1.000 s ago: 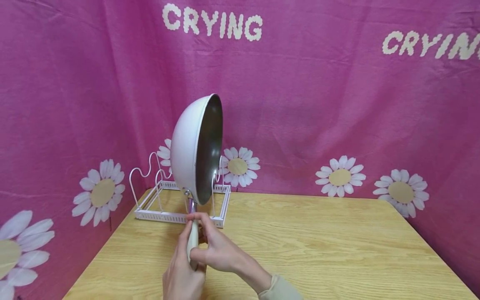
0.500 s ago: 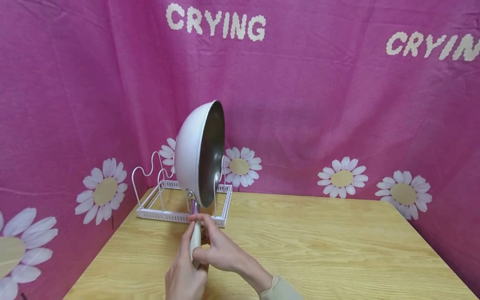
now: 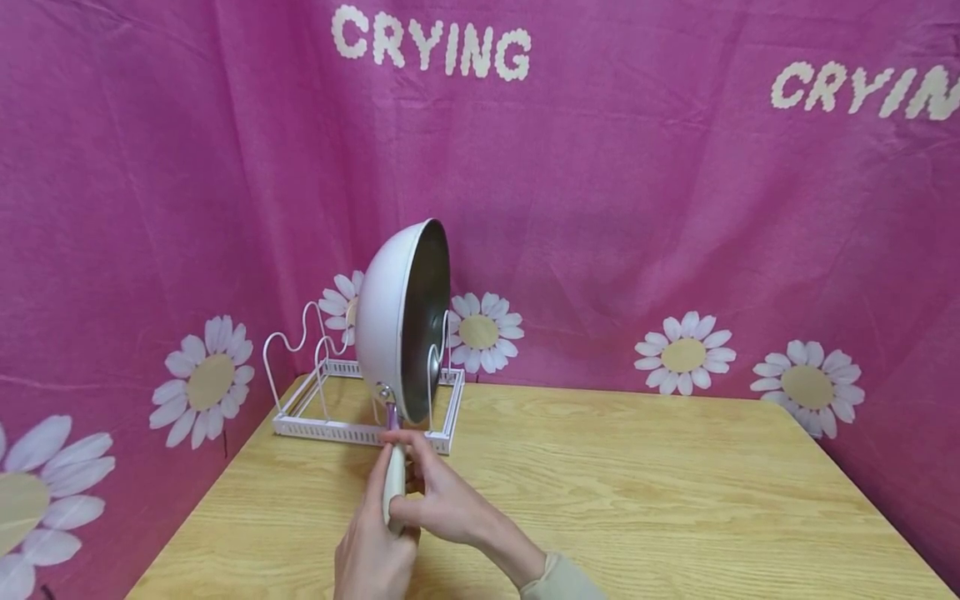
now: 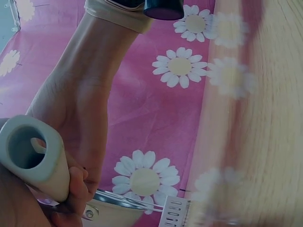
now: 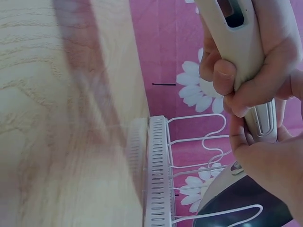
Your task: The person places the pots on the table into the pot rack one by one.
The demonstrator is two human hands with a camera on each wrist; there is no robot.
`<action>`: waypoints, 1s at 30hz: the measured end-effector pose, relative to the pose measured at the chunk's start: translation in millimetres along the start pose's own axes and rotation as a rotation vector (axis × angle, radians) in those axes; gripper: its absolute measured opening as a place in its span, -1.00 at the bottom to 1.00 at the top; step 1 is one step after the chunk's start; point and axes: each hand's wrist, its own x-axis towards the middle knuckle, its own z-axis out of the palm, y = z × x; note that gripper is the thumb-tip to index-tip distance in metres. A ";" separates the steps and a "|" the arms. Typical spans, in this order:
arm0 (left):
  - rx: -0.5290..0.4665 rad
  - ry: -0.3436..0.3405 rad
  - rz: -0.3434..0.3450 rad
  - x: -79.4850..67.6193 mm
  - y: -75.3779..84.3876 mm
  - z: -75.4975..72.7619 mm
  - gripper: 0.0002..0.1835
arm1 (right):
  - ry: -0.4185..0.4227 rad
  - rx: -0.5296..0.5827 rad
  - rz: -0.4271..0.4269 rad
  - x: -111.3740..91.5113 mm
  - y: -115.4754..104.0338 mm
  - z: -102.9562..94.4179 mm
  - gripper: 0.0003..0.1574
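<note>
Both of my hands hold the pale handle (image 3: pixel 393 492) of a deep frying pan (image 3: pixel 382 308). White outside and dark inside, the pan stands on edge with its hollow facing right. My left hand (image 3: pixel 375 546) grips the handle from the left, near its end. From the right, my right hand (image 3: pixel 442 500) holds the same handle with thumb and fingers. The pan is among the wire dividers of a white pan rack (image 3: pixel 330 431), one divider (image 3: pixel 431 383) standing in front of its dark side. Whether its lower rim touches the rack base cannot be made out.
The rack stands at the back left of a wooden table (image 3: pixel 637 483). Left of the pan rise more curved wire dividers (image 3: pixel 270 367). A pink cloth (image 3: pixel 600 208) with daisies and lettering hangs behind the table and along its sides.
The pan has come down between the rack's dividers, its top rim now lower. Both hands keep their hold on the handle and have shifted slightly right in the head view.
</note>
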 end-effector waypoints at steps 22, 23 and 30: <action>-0.060 -0.068 -0.057 4.3 -7.3 8.1 0.04 | 0.020 0.002 0.068 -3.5 7.5 0.5 -0.09; -0.063 -0.068 -0.058 4.7 -8.0 8.8 0.04 | 0.021 0.005 0.073 -3.3 8.3 0.5 -0.10; -0.092 -0.063 -0.041 6.8 -12.2 12.9 0.02 | 0.025 0.007 0.091 -1.7 13.9 0.1 -0.08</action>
